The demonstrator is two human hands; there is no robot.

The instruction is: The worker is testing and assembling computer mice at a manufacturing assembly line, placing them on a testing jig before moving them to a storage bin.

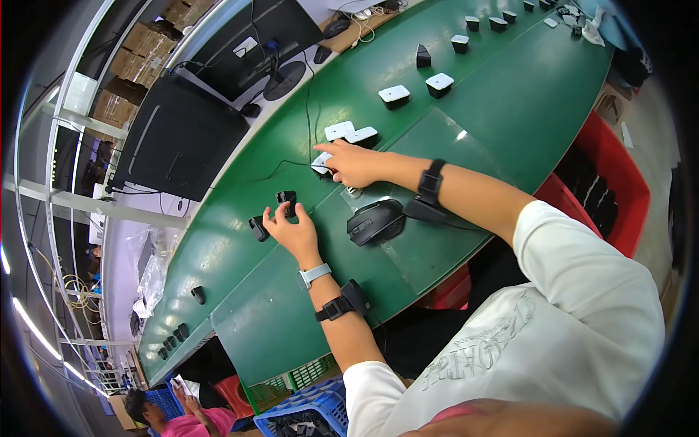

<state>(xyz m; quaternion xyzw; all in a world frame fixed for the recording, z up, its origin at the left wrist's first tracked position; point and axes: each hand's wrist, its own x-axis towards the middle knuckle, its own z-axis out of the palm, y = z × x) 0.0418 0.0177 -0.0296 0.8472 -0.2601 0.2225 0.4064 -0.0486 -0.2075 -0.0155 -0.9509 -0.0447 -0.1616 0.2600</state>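
Observation:
My right hand [355, 164] is at a small black block with a white top [319, 163], its fingers and thumb around the near side. Two similar white-topped blocks, one of them [339, 130], stand touching or nearly so just beyond that hand. My left hand [295, 234] is held with fingers bent and apart over the green table [240, 280]. Beside its fingertips lie two small black parts, one farther off [287, 198] and one to the left [258, 229]. Nothing shows in the left hand's grasp.
A black computer mouse [376, 222] rests near my right forearm on a clear sheet. More white-topped blocks [394, 95] line the table toward upper right; black parts [198, 294] trail lower left. Monitors [182, 138], a red bin [626, 175], a blue crate [328, 400] and a co-worker [196, 422] surround it.

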